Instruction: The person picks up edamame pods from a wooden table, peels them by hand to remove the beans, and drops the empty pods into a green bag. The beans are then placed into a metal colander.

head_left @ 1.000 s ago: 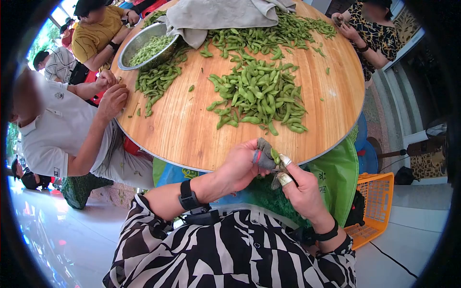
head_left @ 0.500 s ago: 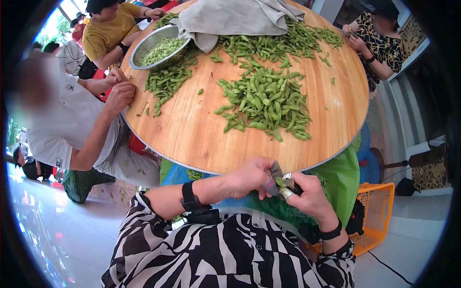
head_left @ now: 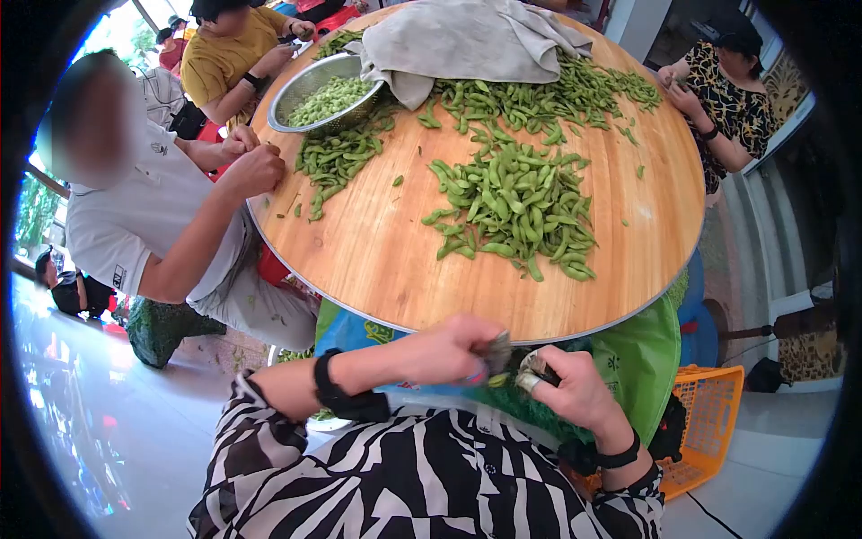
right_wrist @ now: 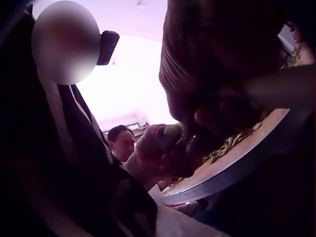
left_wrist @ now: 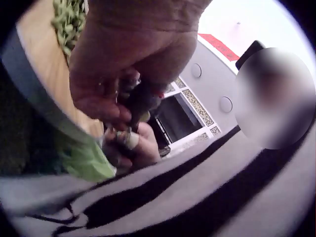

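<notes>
My left hand (head_left: 453, 350) is just past the near table edge, its thumb and fingertips pinching a green edamame pod (head_left: 496, 381). Grey wrapping with a red band covers the left thumb. Facing it, my right hand (head_left: 575, 388) has curled fingers, with pale wrapping on its thumb and a finger. In the left wrist view the right hand (left_wrist: 140, 145) is right below the left fingertips. The pod (right_wrist: 173, 132) shows as a green tip in the dark right wrist view; I cannot tell whether the right fingers hold anything. A heap of edamame pods (head_left: 521, 202) lies ahead on the table.
On the round wooden table (head_left: 359, 260) stand a metal colander (head_left: 287, 94) of shelled beans and a grey cloth (head_left: 467, 45) over more pods. A person in white (head_left: 135, 216) works at the left. An orange crate (head_left: 714, 422) stands at right, beside green plastic sheeting (head_left: 642, 346).
My hands have drawn slightly apart and lower, the pod staying by the left fingertips. The head view has shifted, so the table and heap appear further right and lower.
</notes>
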